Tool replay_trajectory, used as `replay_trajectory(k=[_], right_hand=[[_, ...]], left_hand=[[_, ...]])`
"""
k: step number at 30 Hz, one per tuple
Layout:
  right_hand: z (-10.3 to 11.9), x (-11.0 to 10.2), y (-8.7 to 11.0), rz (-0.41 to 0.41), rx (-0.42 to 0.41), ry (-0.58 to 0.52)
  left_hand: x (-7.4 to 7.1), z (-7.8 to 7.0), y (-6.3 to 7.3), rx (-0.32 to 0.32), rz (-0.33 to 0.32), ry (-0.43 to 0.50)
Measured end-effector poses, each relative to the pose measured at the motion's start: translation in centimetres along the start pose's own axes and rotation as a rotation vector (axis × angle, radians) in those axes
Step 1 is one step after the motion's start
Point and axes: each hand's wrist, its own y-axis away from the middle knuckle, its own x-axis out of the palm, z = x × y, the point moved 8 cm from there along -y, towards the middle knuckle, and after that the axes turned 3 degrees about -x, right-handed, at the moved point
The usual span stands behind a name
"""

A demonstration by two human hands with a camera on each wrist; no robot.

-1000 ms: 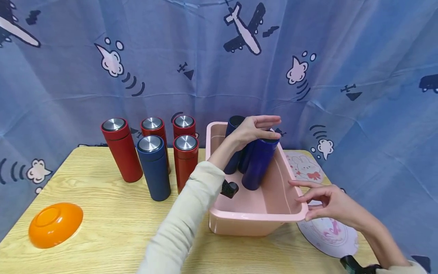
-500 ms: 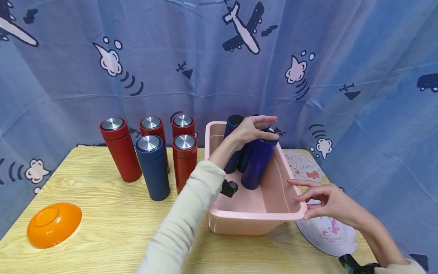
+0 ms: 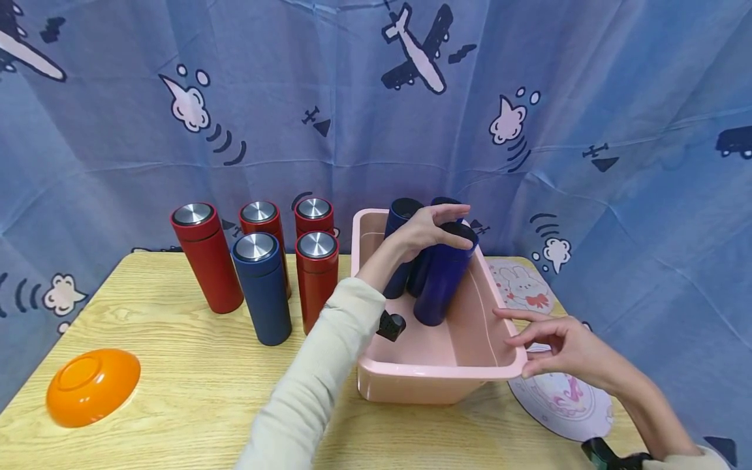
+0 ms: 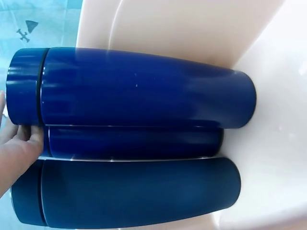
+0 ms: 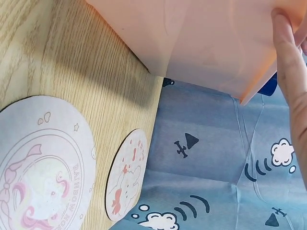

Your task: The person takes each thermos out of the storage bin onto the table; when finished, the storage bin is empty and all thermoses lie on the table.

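One blue bottle (image 3: 440, 287), likely stiff, slick; grip by cap (image 4: 23, 81). Left hand (image 3: 424, 230) spread loosely there; right hand (image 3: 561, 346) pinches near-right corner of tub (image 3: 437, 371).

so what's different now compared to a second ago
The left hand has drawn back slightly leftward, showing more of the front blue bottle inside the pink bin; full release is unclear. The right hand still holds the bin; red bottles and orange bowl stayed put.
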Motion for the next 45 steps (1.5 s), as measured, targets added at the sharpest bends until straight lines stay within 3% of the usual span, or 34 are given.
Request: replay_trajectory(k=[6, 13, 19, 23, 29, 34, 40, 45], right_hand=[[0.1, 0.1, 0.0, 0.009, -0.015, -0.017], [0.2, 0.2, 0.0, 0.008, -0.008, -0.026], [0.1, 0.2, 0.1, -0.004, -0.001, 0.013], [0.1, 0.1, 0.1, -0.008, 0.002, 0.007], [0.1, 0.1, 0.0, -0.007, -0.010, 0.016], [0.2, 0.1, -0.1, -0.014, -0.022, 0.064], [0.3, -0.1, -0.1, -0.017, -0.029, 0.065], [0.2, 0.1, -0.1, -0.008, -0.025, 0.050]], left_hand=[[0.1, 1.4, 0.1, -0.140, -0.028, -0.066], [0.0, 1.8, 0.4, -0.212, -0.102, -0.071], [0.1, 3.0, 0.6, -0.282, -0.132, -0.071], [-0.1, 3.3, 0.5, -0.279, -0.140, -0.063], [-0.2, 2.9, 0.8, -0.252, -0.130, -0.124], [-0.5, 2.4, 1.4, -0.274, -0.142, -0.156], [-0.4, 0.8, 2.3, -0.286, -0.117, -0.209], [-0.4, -1.6, 3.2, -0.217, -0.079, -0.227]])
